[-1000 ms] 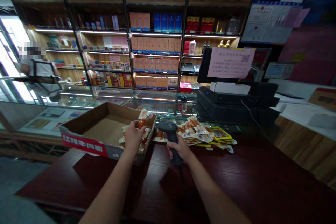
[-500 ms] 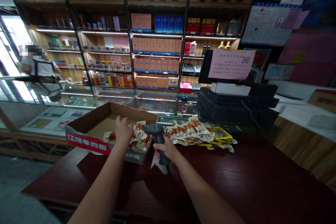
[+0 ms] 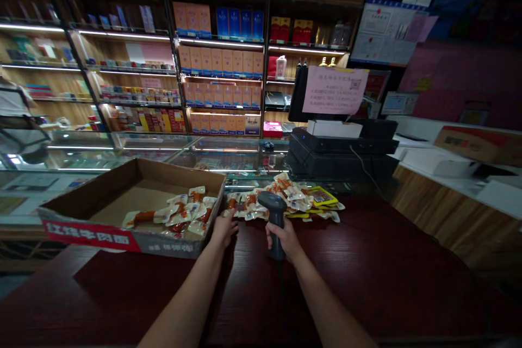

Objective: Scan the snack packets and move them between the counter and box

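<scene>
My right hand [image 3: 283, 238] is wrapped around the grip of a dark barcode scanner [image 3: 272, 204], held upright above the dark red table. My left hand [image 3: 224, 230] is just outside the right wall of an open cardboard box [image 3: 92, 235], fingers stretched toward the near left end of a pile of packaged sausages [image 3: 285, 193]; no packet shows clearly in its grasp. Inside the box, several more sausages in clear and white wrappers [image 3: 181, 212] lie loosely toward the right. Yellow-edged flat packets [image 3: 322, 196] rest at the pile's right end.
Behind the pile runs a glass display counter [image 3: 228, 155]. A black monitor with a pink sheet [image 3: 335, 89] stands on dark register equipment [image 3: 342, 155]. Lit shelves of boxes [image 3: 222, 62] fill the back wall. A person [image 3: 16, 114] is partly visible at the far left.
My left hand has left the inside of the box and moved right to the pile's edge. The scanner has shifted slightly right. The whole view has turned to the right.
</scene>
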The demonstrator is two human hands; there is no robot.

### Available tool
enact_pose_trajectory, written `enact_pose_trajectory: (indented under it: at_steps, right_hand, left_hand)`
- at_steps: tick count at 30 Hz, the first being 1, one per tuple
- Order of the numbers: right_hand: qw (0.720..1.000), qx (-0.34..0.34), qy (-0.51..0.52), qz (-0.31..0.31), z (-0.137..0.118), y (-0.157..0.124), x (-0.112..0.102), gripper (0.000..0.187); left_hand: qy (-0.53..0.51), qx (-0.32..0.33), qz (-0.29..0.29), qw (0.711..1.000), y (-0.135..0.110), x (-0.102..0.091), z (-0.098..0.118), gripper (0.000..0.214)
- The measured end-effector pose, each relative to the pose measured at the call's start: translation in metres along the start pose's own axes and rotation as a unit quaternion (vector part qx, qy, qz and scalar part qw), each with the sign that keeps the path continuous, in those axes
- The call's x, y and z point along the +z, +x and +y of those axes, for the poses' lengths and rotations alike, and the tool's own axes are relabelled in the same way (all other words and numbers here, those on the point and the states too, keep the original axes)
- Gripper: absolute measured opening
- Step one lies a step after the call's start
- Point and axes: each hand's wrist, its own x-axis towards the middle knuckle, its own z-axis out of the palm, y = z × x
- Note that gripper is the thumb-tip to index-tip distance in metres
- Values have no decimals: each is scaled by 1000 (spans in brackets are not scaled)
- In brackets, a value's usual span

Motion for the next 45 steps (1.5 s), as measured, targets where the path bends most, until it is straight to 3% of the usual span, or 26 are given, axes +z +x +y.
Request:
enact_pose_trajectory:
  at_steps: [4,8,15,19,23,29,35,45]
  right_hand:
    - [1000,-3,13,15,7,-4,-12,29]
    - [1000,-3,27,13,13,-5,-17,32]
    - [1000,6,27,2,13,-3,-23,37]
    - [1000,2,23,4,10,-4,-23,36]
    - [1000,-8,16,-9,7,-5,-23,37]
    - [998,-30,-29,-53,2,-5,-31,33]
    - [993,13,-93,-67,4,-6,-39,38]
    - [991,19,-111,-67,8,-5,-40,34]
  left_hand:
    - [-79,-21,82,993,23,13,1,20]
    - [-46,-17,172,984,40,30,2,15]
    - [19,43,213,976,45,33,-5,20]
    - [54,157,190,968,30,22,-15,24]
    - [-118,227,109,961,14,15,-28,19]
    - [-238,214,43,946,10,9,-38,18]
    - [-253,205,57,944,15,10,-39,16]
    - [-253,211,65,942,21,9,-45,16]
